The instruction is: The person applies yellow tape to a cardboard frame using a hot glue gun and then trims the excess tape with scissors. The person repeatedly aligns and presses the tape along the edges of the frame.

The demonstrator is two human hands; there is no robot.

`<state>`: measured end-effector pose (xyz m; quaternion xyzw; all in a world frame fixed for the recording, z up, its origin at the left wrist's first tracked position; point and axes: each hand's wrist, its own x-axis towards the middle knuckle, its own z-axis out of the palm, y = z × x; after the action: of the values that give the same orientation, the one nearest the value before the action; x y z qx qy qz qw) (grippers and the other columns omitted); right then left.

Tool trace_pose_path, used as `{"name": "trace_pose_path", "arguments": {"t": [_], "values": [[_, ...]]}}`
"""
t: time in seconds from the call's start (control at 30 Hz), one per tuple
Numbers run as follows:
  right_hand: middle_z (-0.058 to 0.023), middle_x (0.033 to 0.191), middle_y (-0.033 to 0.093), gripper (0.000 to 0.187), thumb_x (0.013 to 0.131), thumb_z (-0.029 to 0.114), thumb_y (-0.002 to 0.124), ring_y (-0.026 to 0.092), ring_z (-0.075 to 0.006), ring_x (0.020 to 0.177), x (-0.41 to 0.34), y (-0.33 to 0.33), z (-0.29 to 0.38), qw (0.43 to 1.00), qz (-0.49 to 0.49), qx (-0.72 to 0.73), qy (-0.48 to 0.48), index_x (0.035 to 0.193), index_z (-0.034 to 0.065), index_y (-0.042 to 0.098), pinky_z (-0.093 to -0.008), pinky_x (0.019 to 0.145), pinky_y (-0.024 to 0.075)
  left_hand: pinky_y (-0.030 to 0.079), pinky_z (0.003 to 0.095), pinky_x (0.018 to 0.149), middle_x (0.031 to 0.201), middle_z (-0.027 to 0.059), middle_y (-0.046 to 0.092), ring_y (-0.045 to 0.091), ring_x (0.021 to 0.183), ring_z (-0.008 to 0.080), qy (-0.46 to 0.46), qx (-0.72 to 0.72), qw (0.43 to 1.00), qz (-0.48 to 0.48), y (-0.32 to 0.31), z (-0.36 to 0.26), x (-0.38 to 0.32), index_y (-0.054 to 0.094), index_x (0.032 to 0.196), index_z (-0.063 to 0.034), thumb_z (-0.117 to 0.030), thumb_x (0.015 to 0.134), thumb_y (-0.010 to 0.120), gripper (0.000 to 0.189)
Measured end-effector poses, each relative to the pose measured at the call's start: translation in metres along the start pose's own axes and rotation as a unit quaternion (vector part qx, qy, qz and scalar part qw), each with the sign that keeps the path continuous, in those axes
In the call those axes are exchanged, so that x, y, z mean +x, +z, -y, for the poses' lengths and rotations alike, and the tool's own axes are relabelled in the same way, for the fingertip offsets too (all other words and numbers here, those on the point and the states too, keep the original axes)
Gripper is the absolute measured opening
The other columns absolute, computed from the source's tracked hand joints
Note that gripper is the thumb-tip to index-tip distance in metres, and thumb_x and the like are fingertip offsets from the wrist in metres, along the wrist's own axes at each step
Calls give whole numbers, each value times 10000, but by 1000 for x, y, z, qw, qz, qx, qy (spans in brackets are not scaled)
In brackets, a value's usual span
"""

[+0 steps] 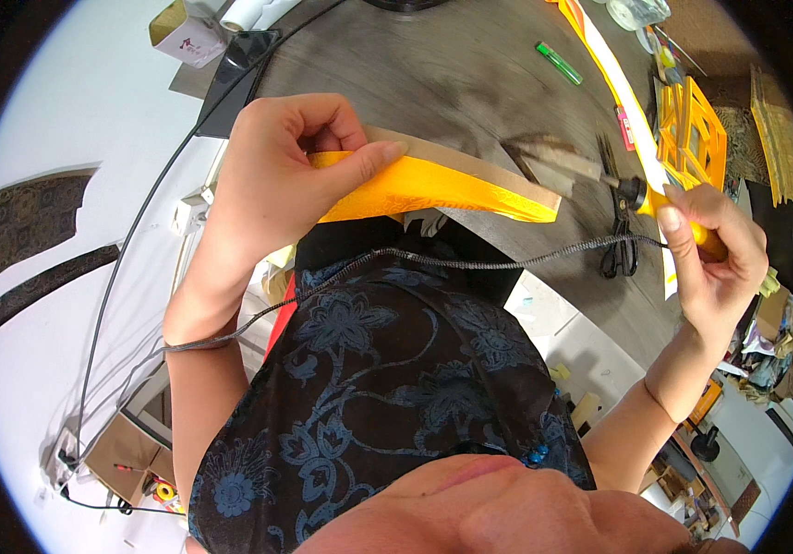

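Observation:
My left hand pinches a strip of yellow patterned fabric between thumb and fingers. Along its far edge shows a brown-grey backing. My right hand holds a yellow-handled corded tool, perhaps a soldering or heating iron; its metal tip points left, towards the strip's free end, and is motion-blurred. The braided cord runs from the handle across my front to my left forearm. Black-handled scissors lie on the table just left of the right hand.
The dark wooden table carries a green lighter or cutter, a red-pink lighter and a long white and yellow strip. Yellow frame-like pieces stand at the right. A black cable passes on the left, near a white box.

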<state>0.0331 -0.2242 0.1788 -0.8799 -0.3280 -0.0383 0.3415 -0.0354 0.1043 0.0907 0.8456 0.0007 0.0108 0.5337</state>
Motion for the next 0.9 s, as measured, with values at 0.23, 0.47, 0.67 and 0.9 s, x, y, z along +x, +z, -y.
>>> {"name": "trace_pose_path", "arguments": {"t": [0.23, 0.47, 0.67, 0.9], "values": [[-143, 750, 697, 181, 765, 11, 841, 673, -221, 658, -14, 6, -4, 998, 57, 6, -15, 819, -54, 681, -286, 629, 519, 243, 205, 468, 562, -63, 471, 354, 512, 8, 4, -3, 1000, 7, 0, 0, 1, 632, 698, -16, -177, 866, 808, 291], [-99, 691, 659, 198, 743, 60, 864, 620, -204, 555, 2, 21, 6, 993, 48, -36, -100, 831, -27, 710, -279, 511, 470, 228, 212, 467, 550, -65, 456, 347, 514, 3, -4, -6, 1000, 4, -1, 1, 1, 626, 682, -11, -161, 853, 812, 294], [-61, 658, 587, 189, 758, 106, 857, 533, -177, 489, 4, 31, 20, 983, 60, -89, -148, 836, 3, 720, -303, 434, 385, 230, 221, 466, 540, -61, 440, 339, 512, 11, 9, -12, 1000, 0, 1, 2, 3, 615, 678, -7, -153, 849, 812, 299], [-76, 665, 605, 194, 757, 99, 858, 555, -201, 501, -9, 22, 23, 985, 33, -114, -126, 847, -3, 720, -303, 449, 402, 234, 223, 465, 539, -59, 433, 336, 512, 16, 7, -4, 1000, 5, -2, 2, 3, 610, 675, -9, -167, 847, 820, 314]]}}
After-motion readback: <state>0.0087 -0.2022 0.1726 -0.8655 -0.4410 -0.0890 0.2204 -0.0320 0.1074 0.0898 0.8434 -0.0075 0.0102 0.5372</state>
